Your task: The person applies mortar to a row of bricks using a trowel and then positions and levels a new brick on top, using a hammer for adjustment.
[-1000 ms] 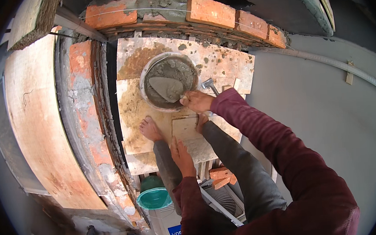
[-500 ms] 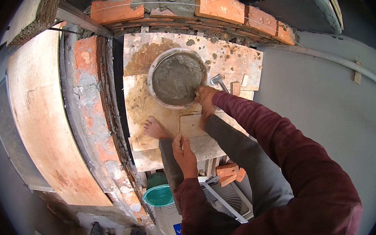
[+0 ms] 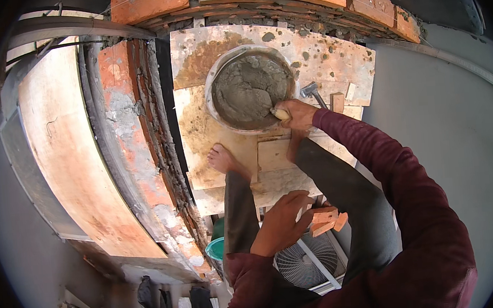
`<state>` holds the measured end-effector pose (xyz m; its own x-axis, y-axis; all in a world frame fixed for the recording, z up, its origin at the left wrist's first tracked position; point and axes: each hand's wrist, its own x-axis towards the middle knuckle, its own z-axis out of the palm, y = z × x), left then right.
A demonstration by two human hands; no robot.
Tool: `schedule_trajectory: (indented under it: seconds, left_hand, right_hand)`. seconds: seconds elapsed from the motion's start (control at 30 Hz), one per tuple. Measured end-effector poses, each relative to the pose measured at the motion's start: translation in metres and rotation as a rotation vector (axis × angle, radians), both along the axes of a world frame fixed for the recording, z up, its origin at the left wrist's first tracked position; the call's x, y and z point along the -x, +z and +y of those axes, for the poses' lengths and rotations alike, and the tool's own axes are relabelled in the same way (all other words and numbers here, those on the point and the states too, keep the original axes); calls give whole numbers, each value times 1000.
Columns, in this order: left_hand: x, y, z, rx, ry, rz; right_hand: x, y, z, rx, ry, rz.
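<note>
Right grip [image 3: 298, 115] around trowel handle [image 3: 281, 114], mortar [image 3: 242, 87] beyond

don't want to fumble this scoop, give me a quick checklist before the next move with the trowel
1. Right hand on the trowel handle: ok, gripping it.
2. Trowel blade's angle: cannot tell, the mortar seems to hide it.
3. Bucket upright on the wooden boards: ok.
4. Left hand clear of the bucket: ok.
5. Hammer out of the way: arguably not ok, it lies close beside the right hand.
</note>
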<state>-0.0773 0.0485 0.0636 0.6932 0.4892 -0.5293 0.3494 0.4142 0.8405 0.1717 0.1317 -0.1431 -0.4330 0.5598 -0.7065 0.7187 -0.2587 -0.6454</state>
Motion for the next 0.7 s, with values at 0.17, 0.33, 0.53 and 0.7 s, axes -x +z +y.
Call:
schedule_trajectory:
  seconds: [0.17, 0.33, 0.53, 0.7]
  left_hand:
    - [8, 18, 10, -92, -168, -18]
    - [18, 26, 22, -189, -262, -20]
    - [23, 37, 53, -364, -366, 121]
    - [31, 11, 73, -555, -520, 245]
  right_hand:
    - [-14, -2, 4, 203, -103, 109]
    - [-43, -14, -4, 287, -84, 161]
    - [-78, -11, 7, 190, 21, 297]
    - [-84, 45, 38, 432, 3, 251]
